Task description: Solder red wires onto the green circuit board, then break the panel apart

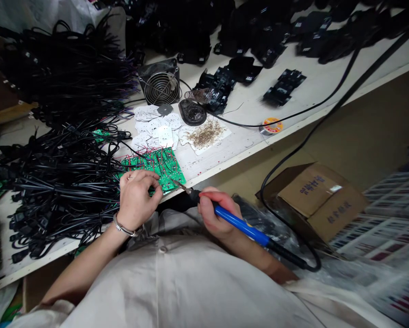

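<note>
A green circuit board (163,167) with red and black wires lies at the near edge of the white workbench (245,141). My left hand (136,198), with a metal bracelet on its wrist, rests curled on the board's near corner, fingers pinched on the board and its wires. In my right hand (214,214) I grip a blue-handled soldering iron (238,223) like a pen. Its tip (177,183) touches the board's near right edge. The iron's black cord (293,259) trails off to the right over my lap.
A big heap of black cables (54,173) fills the bench's left. Behind the board lie white round boards (156,127), a paper with solder scraps (206,133), a small fan (160,84), an iron stand (192,111), a solder spool (272,125) and black plastic housings (283,86). A cardboard box (320,200) sits lower right.
</note>
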A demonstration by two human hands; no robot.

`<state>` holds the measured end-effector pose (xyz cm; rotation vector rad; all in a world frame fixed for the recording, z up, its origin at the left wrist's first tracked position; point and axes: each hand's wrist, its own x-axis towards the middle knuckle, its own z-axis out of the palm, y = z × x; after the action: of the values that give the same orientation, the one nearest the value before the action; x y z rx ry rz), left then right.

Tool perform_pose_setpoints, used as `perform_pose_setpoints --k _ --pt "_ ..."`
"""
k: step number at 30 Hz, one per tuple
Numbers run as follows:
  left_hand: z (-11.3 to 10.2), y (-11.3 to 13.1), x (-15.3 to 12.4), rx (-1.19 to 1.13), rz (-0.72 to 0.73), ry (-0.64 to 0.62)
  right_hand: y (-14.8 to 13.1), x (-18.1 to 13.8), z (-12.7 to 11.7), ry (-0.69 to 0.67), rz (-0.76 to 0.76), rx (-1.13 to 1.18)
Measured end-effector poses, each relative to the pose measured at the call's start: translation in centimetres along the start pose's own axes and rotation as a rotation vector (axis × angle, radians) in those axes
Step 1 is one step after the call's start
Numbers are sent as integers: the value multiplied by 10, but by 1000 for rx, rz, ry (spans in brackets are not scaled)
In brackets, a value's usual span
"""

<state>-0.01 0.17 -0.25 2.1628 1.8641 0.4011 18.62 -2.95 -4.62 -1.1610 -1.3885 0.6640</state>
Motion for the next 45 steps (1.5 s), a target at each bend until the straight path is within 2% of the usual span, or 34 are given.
perform_pose_setpoints --k 13,16,21,24,28,32,36,45 --pt "-2 -3 0 -83 -16 1 2 -3 1 28 14 13" --pt "-6 -6 0 -109 15 -42 2 -3 0 29 -15 24" --pt "-11 -6 2 -71 66 -146 -4 -3 -4 -41 -31 -9" --pt "-10 -3 2 -35 43 -129 -5 -4 -2 -69 -63 -23" --pt "-7 0 3 -13 40 -121 -1 -5 3 32 -182 -3" --pt "-6 1 3 18 45 -122 1 -7 5 -16 -169 -37" --pt "-6 2 4 34 37 -119 0 -7 5 1 -196 -24" --pt "-3 3 5 41 36 -110 -4 -7 2 -50 -210 -53"
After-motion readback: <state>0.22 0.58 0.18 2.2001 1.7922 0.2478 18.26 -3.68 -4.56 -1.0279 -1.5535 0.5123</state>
